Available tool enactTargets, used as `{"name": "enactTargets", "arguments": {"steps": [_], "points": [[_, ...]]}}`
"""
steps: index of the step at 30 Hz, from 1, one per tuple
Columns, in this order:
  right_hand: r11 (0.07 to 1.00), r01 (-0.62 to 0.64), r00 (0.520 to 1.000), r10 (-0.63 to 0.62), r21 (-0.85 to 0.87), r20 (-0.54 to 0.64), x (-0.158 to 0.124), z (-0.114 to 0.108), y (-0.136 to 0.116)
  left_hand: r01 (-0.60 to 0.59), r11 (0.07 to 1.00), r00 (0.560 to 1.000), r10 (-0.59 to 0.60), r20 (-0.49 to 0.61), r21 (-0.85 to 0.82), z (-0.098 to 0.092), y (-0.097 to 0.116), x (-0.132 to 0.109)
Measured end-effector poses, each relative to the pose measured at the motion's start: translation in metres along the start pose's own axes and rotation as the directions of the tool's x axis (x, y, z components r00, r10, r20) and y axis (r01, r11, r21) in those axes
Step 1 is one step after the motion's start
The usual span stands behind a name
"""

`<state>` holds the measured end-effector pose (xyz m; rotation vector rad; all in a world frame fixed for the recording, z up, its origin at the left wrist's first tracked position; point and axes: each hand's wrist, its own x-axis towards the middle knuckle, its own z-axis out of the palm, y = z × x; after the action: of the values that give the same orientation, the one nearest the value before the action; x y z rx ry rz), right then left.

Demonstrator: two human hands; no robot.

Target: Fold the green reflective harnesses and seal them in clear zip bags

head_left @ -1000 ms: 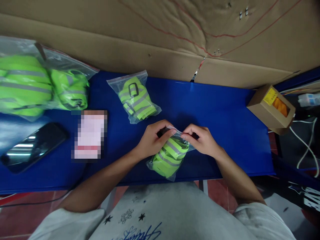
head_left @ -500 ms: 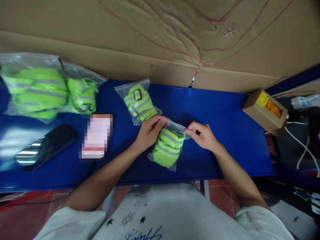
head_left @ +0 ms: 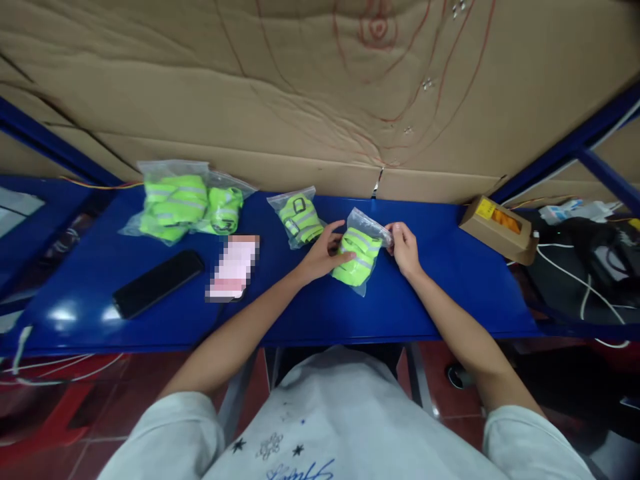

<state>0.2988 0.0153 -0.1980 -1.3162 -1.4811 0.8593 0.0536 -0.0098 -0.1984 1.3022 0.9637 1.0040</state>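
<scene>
A clear zip-lock bag (head_left: 357, 259) holds a folded neon-yellow strap with grey reflective stripes. My right hand (head_left: 404, 245) pinches the bag's upper right corner between thumb and fingers. On the other side, my left hand (head_left: 324, 255) has its fingers apart, with the thumb resting on the front of the bag and the index finger stretched out beside it. Just behind my left hand, a second bagged yellow strap (head_left: 301, 220) with a black buckle lies on the blue table (head_left: 300, 320).
Toward the left lie a large bag of yellow straps (head_left: 176, 203), a smaller one (head_left: 225, 210), a black phone (head_left: 157, 283) and a phone with a blurred screen (head_left: 234, 267). At right stands a cardboard box (head_left: 497, 230) with a window, near white cables (head_left: 585, 293). A cardboard wall (head_left: 300, 100) rises behind.
My left hand has let go of the bag's top edge, opened its fingers and moved to the bag's left side. The bag's top now stands up. The camera view has shifted.
</scene>
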Motion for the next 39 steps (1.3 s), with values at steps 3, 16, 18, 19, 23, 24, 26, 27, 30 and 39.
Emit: {"name": "enactTargets", "arguments": {"steps": [3, 16, 18, 19, 23, 24, 26, 27, 30, 39], "points": [[0.999, 0.041, 0.997, -0.041, 0.001, -0.061, 0.000, -0.001, 0.003, -0.082, 0.997, 0.994, 0.082, -0.071, 0.008, 0.007, -0.005, 0.001], [0.984, 0.175, 0.971, -0.167, -0.034, 0.170, -0.008, -0.003, 0.012, -0.439, 0.869, 0.877, 0.470, -0.103, 0.226, 0.019, -0.009, -0.003], [0.977, 0.209, 0.961, -0.198, -0.033, 0.193, -0.011, 0.002, 0.011, -0.493, 0.804, 0.846, 0.533, -0.035, 0.332, 0.022, -0.013, -0.007], [0.975, 0.220, 0.959, -0.210, -0.033, 0.191, -0.012, 0.004, 0.011, -0.516, 0.764, 0.828, 0.561, -0.004, 0.387, 0.022, -0.013, -0.009], [0.973, 0.220, 0.972, -0.213, -0.073, 0.097, -0.013, 0.006, 0.010, -0.545, 0.621, 0.777, 0.626, 0.062, 0.564, 0.015, -0.001, -0.014], [0.974, 0.208, 0.977, -0.204, -0.094, 0.055, -0.012, 0.004, 0.011, -0.527, 0.593, 0.772, 0.634, 0.051, 0.608, 0.011, 0.004, -0.014], [0.976, 0.173, 0.983, -0.180, -0.135, -0.038, -0.010, 0.000, 0.012, -0.391, 0.512, 0.774, 0.633, -0.028, 0.765, 0.001, 0.014, -0.014], [0.977, 0.152, 0.983, -0.165, -0.151, -0.083, -0.008, -0.002, 0.013, -0.264, 0.454, 0.781, 0.618, -0.087, 0.851, -0.004, 0.018, -0.013], [0.980, 0.090, 0.973, -0.125, -0.180, -0.196, -0.002, -0.009, 0.016, 0.121, 0.277, 0.836, 0.489, -0.248, 0.953, -0.020, 0.020, -0.010], [0.979, 0.027, 0.953, -0.086, -0.200, -0.290, 0.000, -0.016, 0.013, -0.073, 0.278, 0.902, 0.427, -0.055, 0.958, -0.023, 0.011, -0.006]]}}
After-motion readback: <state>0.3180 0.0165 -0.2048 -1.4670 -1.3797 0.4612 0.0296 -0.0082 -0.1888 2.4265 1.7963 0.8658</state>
